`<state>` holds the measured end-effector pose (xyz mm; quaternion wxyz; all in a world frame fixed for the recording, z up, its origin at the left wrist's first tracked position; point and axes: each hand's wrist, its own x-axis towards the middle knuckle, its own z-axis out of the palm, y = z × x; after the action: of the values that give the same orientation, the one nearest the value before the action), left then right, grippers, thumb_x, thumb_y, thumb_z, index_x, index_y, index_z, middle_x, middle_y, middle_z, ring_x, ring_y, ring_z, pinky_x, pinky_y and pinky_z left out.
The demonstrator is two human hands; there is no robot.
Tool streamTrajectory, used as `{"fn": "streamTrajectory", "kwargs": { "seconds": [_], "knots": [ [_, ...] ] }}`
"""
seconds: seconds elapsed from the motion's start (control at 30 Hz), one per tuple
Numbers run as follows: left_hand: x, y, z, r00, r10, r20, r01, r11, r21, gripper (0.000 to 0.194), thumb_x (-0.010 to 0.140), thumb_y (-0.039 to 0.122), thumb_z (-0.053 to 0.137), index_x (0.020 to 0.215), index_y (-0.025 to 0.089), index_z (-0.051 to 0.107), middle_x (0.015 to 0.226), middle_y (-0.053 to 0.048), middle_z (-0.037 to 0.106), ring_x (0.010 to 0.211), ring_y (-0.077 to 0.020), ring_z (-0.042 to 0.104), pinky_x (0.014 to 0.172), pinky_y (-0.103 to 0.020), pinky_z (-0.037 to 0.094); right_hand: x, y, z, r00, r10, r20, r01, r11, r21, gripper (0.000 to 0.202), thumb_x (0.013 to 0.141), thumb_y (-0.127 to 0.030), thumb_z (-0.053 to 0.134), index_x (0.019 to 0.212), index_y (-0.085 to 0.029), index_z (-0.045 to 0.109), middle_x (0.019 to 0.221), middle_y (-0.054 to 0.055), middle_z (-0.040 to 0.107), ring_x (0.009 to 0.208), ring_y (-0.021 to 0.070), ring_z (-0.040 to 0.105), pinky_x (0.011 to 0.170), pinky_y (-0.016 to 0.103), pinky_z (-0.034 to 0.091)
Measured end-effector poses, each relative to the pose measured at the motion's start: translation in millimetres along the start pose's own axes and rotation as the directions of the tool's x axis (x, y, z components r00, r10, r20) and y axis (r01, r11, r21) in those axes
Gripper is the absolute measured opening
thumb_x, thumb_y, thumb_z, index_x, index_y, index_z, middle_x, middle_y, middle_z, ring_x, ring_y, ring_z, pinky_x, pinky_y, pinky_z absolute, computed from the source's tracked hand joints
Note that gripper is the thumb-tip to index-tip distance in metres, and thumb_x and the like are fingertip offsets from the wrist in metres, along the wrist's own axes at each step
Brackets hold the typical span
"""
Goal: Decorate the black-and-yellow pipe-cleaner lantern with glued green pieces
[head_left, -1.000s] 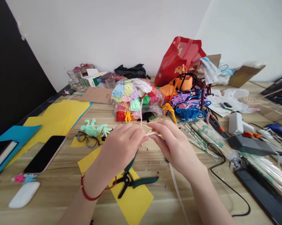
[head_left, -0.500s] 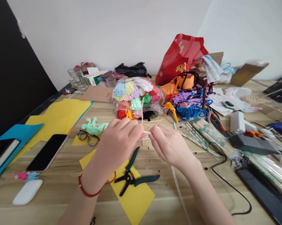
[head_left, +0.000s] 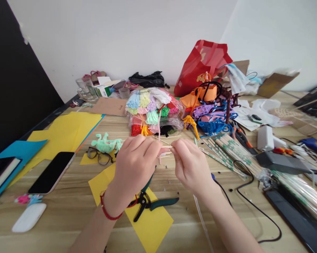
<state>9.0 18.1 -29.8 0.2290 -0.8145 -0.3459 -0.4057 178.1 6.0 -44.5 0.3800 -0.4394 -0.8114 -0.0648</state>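
My left hand (head_left: 138,158) is closed in a pinch around a pink pipe cleaner (head_left: 159,127), whose free end sticks up past my knuckles. Between my hands runs a thin pale stick (head_left: 166,148). My right hand (head_left: 192,167), also closed, pinches the stick's right end; fingertips of both hands are mostly hidden. Below them, spring-handled cutters (head_left: 163,202) with dark green grips lie spread on a yellow sheet (head_left: 158,228). Just beyond my left hand are folded glasses (head_left: 101,158) and a mint-green fuzzy figure (head_left: 105,144).
Bagged bundles of coloured pipe cleaners (head_left: 151,102) lie ahead, beside a tangled craft pile (head_left: 208,112) and a red bag (head_left: 200,66). Packed sticks (head_left: 234,151) and a black cable (head_left: 266,214) lie right. A phone (head_left: 52,172) and white case (head_left: 29,218) lie left.
My right hand has turned slightly and shifted a little right. My left wrist has moved right, now covering part of the cutters. Both hands keep their pinch.
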Motion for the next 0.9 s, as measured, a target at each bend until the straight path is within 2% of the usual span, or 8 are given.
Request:
{"fn": "streamTrajectory", "kwargs": {
  "seconds": [0.37, 0.73, 0.9],
  "knots": [
    [-2.2, 3.7, 1.8, 0.997, -0.072, 0.017, 0.073, 0.997, -0.031, 0.030, 0.103, 0.024, 0.046, 0.076, 0.019, 0.058, 0.066, -0.002, 0.062, 0.069, -0.0200, 0.049, 0.067, -0.032, 0.041, -3.8, -10.3, 6.5, 0.993, 0.080, -0.093, -0.080, 0.997, 0.004, 0.021, 0.093, -0.006, 0.037, 0.082, -0.024, 0.042, 0.070, 0.002, 0.054, 0.065, 0.0203, 0.049, 0.060, 0.029, 0.038],
    [-2.6, 5.5, 4.5, 0.991, -0.113, 0.066, 0.117, 0.991, -0.066, 0.030, 0.104, 0.024, 0.044, 0.078, 0.018, 0.058, 0.068, -0.003, 0.062, 0.071, -0.0198, 0.049, 0.069, -0.031, 0.041, -5.6, -11.6, 11.7, 0.983, 0.131, -0.127, -0.133, 0.991, 0.000, 0.021, 0.093, -0.007, 0.036, 0.084, -0.024, 0.044, 0.068, 0.002, 0.056, 0.063, 0.0197, 0.053, 0.059, 0.027, 0.040],
    [-4.1, 6.2, 11.3, 0.991, -0.126, 0.051, 0.128, 0.991, -0.044, 0.033, 0.105, 0.027, 0.043, 0.076, 0.018, 0.058, 0.065, -0.002, 0.059, 0.069, -0.0198, 0.049, 0.066, -0.031, 0.040, -7.5, -9.5, 17.5, 0.978, 0.171, -0.118, -0.172, 0.985, -0.002, 0.020, 0.094, -0.009, 0.036, 0.084, -0.024, 0.044, 0.065, 0.001, 0.056, 0.059, 0.0188, 0.053, 0.056, 0.026, 0.038]
  ]
}}
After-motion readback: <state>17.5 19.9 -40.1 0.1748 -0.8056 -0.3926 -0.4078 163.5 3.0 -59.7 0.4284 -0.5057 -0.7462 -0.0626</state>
